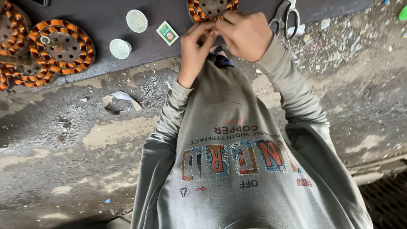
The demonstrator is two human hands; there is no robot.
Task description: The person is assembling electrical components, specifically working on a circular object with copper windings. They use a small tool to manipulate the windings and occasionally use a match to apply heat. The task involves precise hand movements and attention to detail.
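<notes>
Item 1: wound stator [212,9], round metal core w/ copper-orange coils around rim, lies at top edge of dark work mat [106,34], partly cut off by frame. Both hands are on its near rim.

Item 2: left hand [196,50], fingers pinched together at stator's near edge; fingertips meet those of the other hand. Whatever is pinched is too small to tell, poss. a wire.

Item 3: right hand [246,34], knuckles up, fingers curled and pinched at the same spot, covering part of the coil rim. Grip content: cannot tell.

Item 4: scissors [285,18], grey handles, on mat just right of right hand, not touched.

Item 5: stack of wound stators [59,46], same type, far left on mat, overlapping; well apart from hands.

Item 6: two pale round lids [136,20], between stack and hands, approx. mid-mat.

Item 7: small green-white packet [167,33], beside upper lid, near left hand.

Item 8: grey printed sweatshirt [237,152], wearer's own, fills lower centre.

Item 9: concrete floor [63,140], rough, stained, w/ scraps and debris.
</notes>
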